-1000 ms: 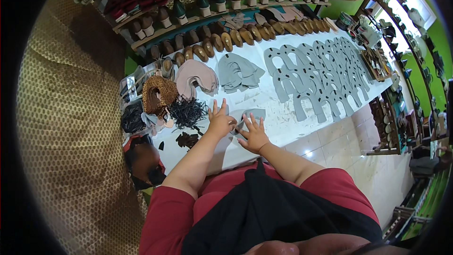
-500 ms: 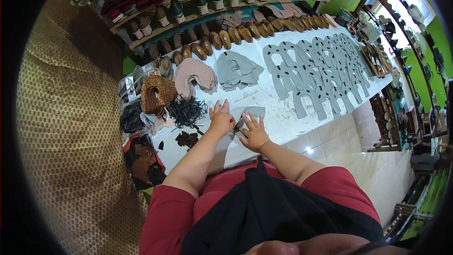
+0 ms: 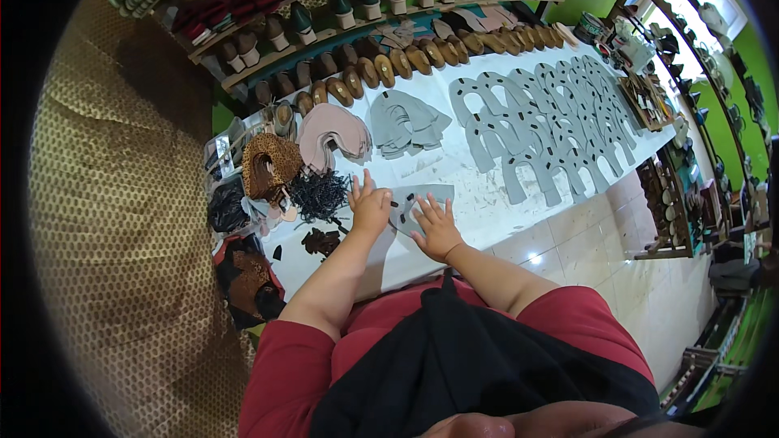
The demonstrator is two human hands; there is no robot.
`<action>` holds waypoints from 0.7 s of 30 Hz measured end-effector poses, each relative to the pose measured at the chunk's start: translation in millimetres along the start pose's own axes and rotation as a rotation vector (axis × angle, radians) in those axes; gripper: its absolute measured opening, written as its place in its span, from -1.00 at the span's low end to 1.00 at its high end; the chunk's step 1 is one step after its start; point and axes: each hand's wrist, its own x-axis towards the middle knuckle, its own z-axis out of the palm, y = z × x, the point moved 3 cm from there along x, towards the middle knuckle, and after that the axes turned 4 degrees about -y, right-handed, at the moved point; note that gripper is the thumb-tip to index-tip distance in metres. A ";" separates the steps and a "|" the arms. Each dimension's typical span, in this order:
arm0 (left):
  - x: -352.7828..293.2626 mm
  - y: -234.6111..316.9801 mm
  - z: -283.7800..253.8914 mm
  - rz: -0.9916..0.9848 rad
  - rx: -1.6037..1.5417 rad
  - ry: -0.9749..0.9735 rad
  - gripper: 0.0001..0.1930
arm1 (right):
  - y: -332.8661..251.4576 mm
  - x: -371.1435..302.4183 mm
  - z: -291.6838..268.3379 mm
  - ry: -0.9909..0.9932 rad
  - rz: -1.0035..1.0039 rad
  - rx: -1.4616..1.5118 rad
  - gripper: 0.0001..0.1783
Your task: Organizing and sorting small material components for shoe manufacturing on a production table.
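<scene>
Lying flat between the hands, a curved grey shoe-upper piece (image 3: 423,192) with small dark tabs (image 3: 408,198) looks to be in work now, not finished. Beside it, the left hand (image 3: 370,209) has spread fingers; whether the thumb pinches something, I cannot tell. The right hand (image 3: 439,229) is spread over its right part. Farther, the pink stack (image 3: 333,134) shows no tabs, so perhaps it remains. At the right, many laid-out grey uppers (image 3: 529,164) carry tabs and seem done.
</scene>
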 end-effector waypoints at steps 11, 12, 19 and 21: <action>-40.5 44.3 12.1 0.248 0.257 -0.320 -0.20 | 11.2 -2.3 2.0 0.039 0.027 0.148 -0.31; -39.5 47.7 9.4 0.222 0.238 -0.380 -0.19 | 12.2 -2.5 2.0 0.052 0.017 0.170 -0.31; -63.4 13.3 -19.8 0.101 0.310 -0.240 -0.12 | 6.6 23.0 -1.2 -0.326 -0.264 -0.069 -0.08; -90.4 -12.5 -30.1 -0.014 0.327 -0.141 -0.13 | 10.4 36.5 -1.9 -0.438 -0.343 -0.115 -0.10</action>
